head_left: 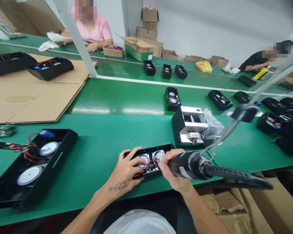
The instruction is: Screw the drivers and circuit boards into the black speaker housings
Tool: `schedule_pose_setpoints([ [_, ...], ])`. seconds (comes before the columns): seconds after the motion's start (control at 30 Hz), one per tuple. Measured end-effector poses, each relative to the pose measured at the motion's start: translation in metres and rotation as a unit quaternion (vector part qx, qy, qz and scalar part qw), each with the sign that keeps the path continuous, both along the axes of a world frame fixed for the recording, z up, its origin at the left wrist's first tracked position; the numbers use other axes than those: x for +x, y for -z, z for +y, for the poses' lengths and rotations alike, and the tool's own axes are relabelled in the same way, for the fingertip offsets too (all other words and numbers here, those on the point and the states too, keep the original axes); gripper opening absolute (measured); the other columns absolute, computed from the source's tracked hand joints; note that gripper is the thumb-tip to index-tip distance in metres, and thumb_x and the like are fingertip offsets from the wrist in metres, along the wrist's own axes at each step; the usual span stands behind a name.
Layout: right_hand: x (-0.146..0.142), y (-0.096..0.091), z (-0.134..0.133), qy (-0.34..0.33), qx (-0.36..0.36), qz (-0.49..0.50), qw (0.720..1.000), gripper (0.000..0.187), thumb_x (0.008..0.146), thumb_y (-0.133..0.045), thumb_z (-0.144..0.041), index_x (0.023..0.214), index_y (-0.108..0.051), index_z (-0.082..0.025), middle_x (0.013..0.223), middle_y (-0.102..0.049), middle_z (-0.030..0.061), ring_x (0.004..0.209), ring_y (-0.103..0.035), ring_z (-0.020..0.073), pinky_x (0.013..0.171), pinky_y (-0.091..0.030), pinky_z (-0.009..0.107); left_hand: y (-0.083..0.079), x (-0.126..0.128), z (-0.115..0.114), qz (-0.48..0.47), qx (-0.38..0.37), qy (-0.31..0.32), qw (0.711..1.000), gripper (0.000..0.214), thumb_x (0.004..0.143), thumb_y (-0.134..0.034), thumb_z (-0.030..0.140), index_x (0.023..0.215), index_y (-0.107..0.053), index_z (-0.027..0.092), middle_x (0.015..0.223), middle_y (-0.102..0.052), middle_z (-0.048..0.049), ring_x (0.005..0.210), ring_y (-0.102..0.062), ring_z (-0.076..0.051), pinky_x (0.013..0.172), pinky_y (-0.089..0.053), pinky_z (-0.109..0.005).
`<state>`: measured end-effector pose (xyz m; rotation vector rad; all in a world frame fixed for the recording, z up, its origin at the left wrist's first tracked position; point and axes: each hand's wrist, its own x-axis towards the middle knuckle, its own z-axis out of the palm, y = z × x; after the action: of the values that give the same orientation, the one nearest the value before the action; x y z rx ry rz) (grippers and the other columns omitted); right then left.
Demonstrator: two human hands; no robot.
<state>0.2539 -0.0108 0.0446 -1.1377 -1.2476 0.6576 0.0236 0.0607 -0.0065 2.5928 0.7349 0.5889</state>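
Observation:
A black open speaker housing (149, 160) with two round drivers and red wires lies at the near edge of the green bench (100, 143). My left hand (127, 172) rests on its left end, fingers spread and pressing it down. My right hand (174, 172) is wrapped round a black electric screwdriver (200, 167) that hangs from a cable, its tip hidden at the housing's right half.
A larger open speaker housing (31, 165) lies at the left. A black-and-white screw feeder box (189, 125) with a plastic bag stands behind. Several speaker housings sit on the conveyor (136, 97). Flat cardboard (34, 94) lies left. Two people sit across; cardboard boxes (146, 39) are stacked behind.

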Motion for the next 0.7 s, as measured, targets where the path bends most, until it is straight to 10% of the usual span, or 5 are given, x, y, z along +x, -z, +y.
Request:
schedule_pose_setpoints([
  [0.13, 0.019, -0.027, 0.006, 0.022, 0.021, 0.055, 0.998, 0.026, 0.094, -0.08, -0.035, 0.106, -0.058, -0.027, 0.065, -0.058, -0.0081, 0.051, -0.057, 0.0138, 0.052, -0.052, 0.031, -0.002, 0.0, 0.004, 0.01, 0.0, -0.003, 1.0, 0.017, 0.081, -0.087, 0.019, 0.093, -0.08, 0.029, 0.121, -0.08, -0.0003, 0.151, -0.051, -0.041, 0.117, -0.031, -0.061],
  [0.37, 0.124, -0.059, 0.063, 0.34, 0.129, 0.033, 0.931, 0.043, 0.084, -0.088, -0.045, 0.106, -0.058, -0.023, 0.061, -0.061, -0.0105, 0.045, -0.057, 0.0131, 0.058, -0.052, 0.031, -0.007, 0.0, 0.007, 0.032, -0.01, -0.017, 0.999, 0.015, 0.078, -0.091, 0.021, 0.087, -0.081, 0.027, 0.121, -0.078, -0.002, 0.152, -0.05, -0.04, 0.119, -0.034, -0.058],
  [0.7, 0.101, -0.047, 0.036, 0.094, -0.098, 0.044, 0.99, 0.04, 0.083, -0.09, -0.039, 0.108, -0.065, -0.021, 0.057, -0.056, -0.0095, 0.043, -0.05, 0.0115, 0.046, -0.043, 0.029, -0.007, 0.001, 0.004, 0.015, -0.034, -0.019, 0.999, 0.016, 0.076, -0.094, 0.022, 0.08, -0.079, 0.026, 0.121, -0.08, -0.0005, 0.152, -0.05, -0.04, 0.12, -0.029, -0.058],
])
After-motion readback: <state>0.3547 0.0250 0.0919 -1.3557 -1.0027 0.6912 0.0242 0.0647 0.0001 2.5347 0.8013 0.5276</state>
